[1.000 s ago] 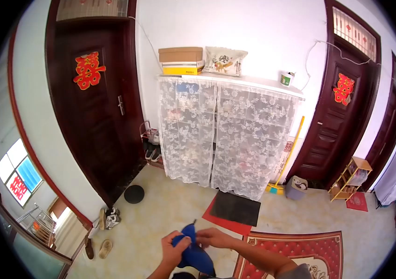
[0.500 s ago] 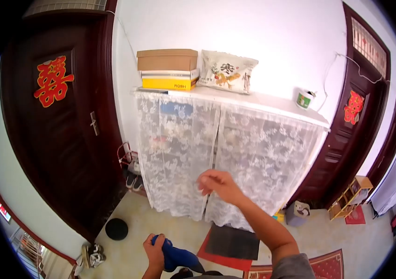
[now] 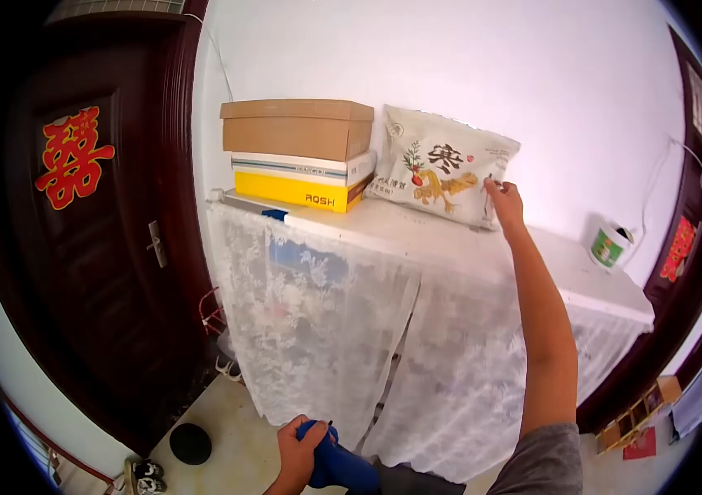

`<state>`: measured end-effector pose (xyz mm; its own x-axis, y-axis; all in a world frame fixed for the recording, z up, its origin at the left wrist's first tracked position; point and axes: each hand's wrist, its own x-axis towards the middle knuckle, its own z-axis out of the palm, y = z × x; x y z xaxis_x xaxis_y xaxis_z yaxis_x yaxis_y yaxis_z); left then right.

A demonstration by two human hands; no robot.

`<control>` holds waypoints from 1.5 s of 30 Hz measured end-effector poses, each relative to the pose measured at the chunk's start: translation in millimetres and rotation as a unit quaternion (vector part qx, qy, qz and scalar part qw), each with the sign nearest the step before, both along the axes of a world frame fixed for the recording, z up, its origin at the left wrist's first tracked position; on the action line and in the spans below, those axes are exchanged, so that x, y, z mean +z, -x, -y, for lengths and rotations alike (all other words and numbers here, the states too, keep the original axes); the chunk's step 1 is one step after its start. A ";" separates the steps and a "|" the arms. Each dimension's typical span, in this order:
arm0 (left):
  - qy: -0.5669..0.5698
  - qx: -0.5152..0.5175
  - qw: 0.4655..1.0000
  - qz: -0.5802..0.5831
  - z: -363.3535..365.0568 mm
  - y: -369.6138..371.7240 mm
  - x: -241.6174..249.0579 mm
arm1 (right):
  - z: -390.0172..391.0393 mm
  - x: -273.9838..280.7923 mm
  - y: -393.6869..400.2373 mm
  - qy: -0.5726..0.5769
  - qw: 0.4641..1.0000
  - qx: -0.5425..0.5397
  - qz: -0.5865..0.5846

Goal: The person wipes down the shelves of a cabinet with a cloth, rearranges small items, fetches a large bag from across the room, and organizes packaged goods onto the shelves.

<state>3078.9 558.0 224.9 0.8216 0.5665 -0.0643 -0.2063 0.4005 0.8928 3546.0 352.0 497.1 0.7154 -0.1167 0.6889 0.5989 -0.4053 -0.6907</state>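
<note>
My right hand [image 3: 505,200] reaches up to the cabinet top, its fingers closed at the right edge of a puffy off-white printed bag [image 3: 441,169]. The bag leans upright against the wall and bears a large dark character and a yellow root picture. Low in front of the cabinet, my left hand [image 3: 297,450] is wrapped round a long blue item [image 3: 342,469]. This blue thing looks soft, with a small dark piece at its upper end; its exact kind cannot be made out.
Beside the bag, a brown cardboard box [image 3: 297,132] sits on a white box [image 3: 305,167] and a yellow box [image 3: 293,191]. A white-green tub [image 3: 608,246] stands farther right. Lace curtains [image 3: 326,330] cover the cabinet front. A dark door [image 3: 103,264] and black round object [image 3: 190,444] are left.
My right hand has risen from before the curtains to the bag's right edge. My view has moved nearer the cabinet. The left hand still grips the blue item.
</note>
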 end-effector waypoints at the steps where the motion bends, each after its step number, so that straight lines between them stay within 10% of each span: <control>1: 0.012 0.004 1.000 -0.013 2.5 -14.3 2.4 | -1.5 7.5 -16.8 0.000 0.999 -0.015 -0.034; 8: 0.000 0.036 0.999 0.014 9.4 -92.8 12.5 | -10.4 25.1 -146.2 -0.135 0.975 0.115 -0.132; 19: 0.055 0.097 0.994 0.012 13.2 -107.5 -8.8 | -21.3 168.2 -87.5 -0.089 0.946 -0.176 0.257; 26: 0.026 0.105 0.991 0.074 16.4 -69.5 -26.3 | 14.3 239.1 54.7 -0.349 0.863 0.185 0.315; 31: -0.007 0.116 0.982 0.151 28.6 27.4 -12.8 | -35.4 178.9 180.0 -0.326 0.844 0.337 0.259; 37: -0.030 0.361 0.911 0.200 106.9 271.0 -44.7 | -119.7 -32.8 454.4 -0.233 0.751 0.616 0.044; 45: 0.109 0.695 0.705 0.089 345.7 610.8 -159.8 | -81.3 -277.6 881.9 -0.042 0.452 0.860 -0.234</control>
